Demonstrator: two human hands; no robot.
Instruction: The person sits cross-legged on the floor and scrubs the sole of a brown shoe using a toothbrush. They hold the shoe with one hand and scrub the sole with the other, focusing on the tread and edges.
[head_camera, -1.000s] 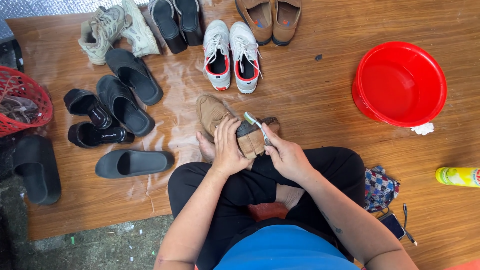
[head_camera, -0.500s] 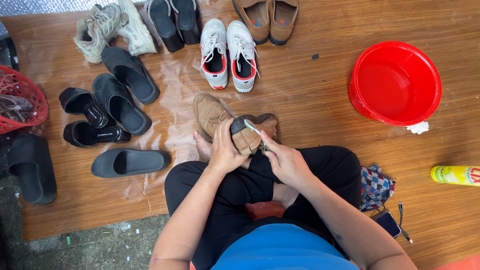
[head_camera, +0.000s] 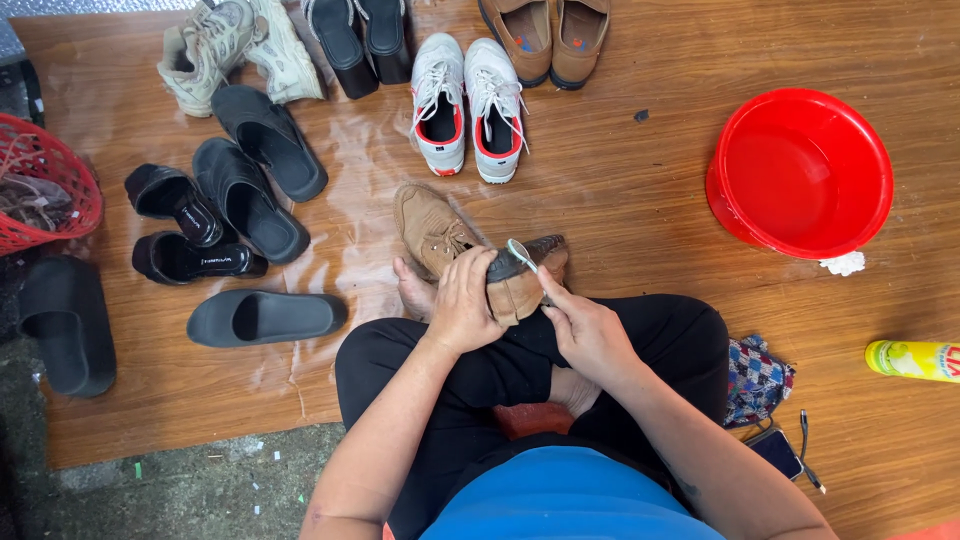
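The wooden floor (head_camera: 620, 200) carries everything around me. Largest on it is the red basin (head_camera: 800, 170) at two o'clock from my hands, round and plain, with a scrap of white cloth (head_camera: 846, 264) touching its near rim. At nine o'clock sits the red basket (head_camera: 45, 185), cut by the picture's edge. The only labelled package is the yellow spray can (head_camera: 915, 360) lying on its side at four o'clock, with coloured print on its body. Near my right knee lie a checked cloth (head_camera: 755, 380) and a phone (head_camera: 775, 450).

Against half a second ago, the toothbrush (head_camera: 523, 254) has shifted a little along the sole, and my hands stay in place.

My left hand (head_camera: 465, 305) is closed round the brown shoe (head_camera: 520, 280), held sole-up over my lap. My right hand (head_camera: 590, 335), just at four o'clock of it, pinches the toothbrush, its head resting on the sole. The other brown shoe (head_camera: 430, 230) lies on the floor at eleven o'clock, touching the held one.
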